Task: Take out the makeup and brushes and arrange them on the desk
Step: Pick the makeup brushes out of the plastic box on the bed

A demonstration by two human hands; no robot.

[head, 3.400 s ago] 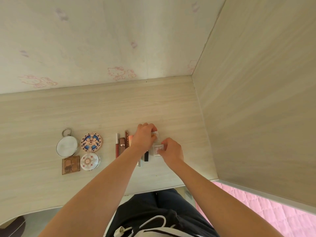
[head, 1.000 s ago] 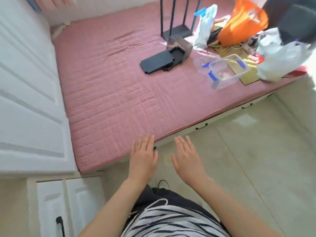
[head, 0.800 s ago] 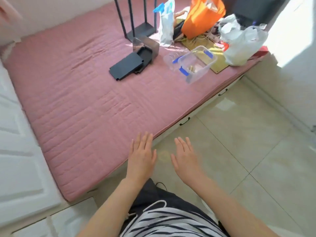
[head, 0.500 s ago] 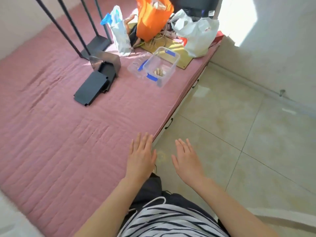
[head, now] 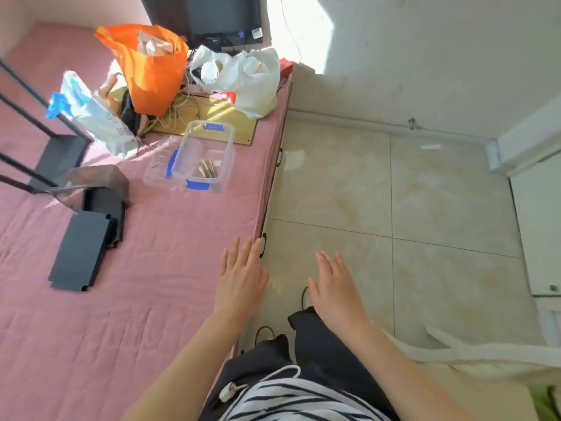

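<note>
A clear plastic box (head: 226, 153) with blue clips lies on the pink mattress (head: 158, 253), and several brushes (head: 208, 171) show inside it. Its clear lid (head: 158, 170) lies against its left side. My left hand (head: 239, 281) hovers flat with straight fingers over the mattress edge, holding nothing. My right hand (head: 335, 291) is stretched out flat over the tiled floor, empty as well. Both hands are well short of the box. The desk and the laid-out makeup are out of view.
An orange bag (head: 148, 65), a white plastic bag (head: 243, 75) and a patterned pouch (head: 94, 113) crowd the mattress's far end. Black flat plates (head: 82, 250) and a black metal frame (head: 27, 117) lie at left. Beige floor tiles (head: 394, 208) spread to the right.
I have turned away from the desk with its makeup toward the bed. The view keeps swinging right, the box drawing closer to centre. Both hands stay flat and empty.
</note>
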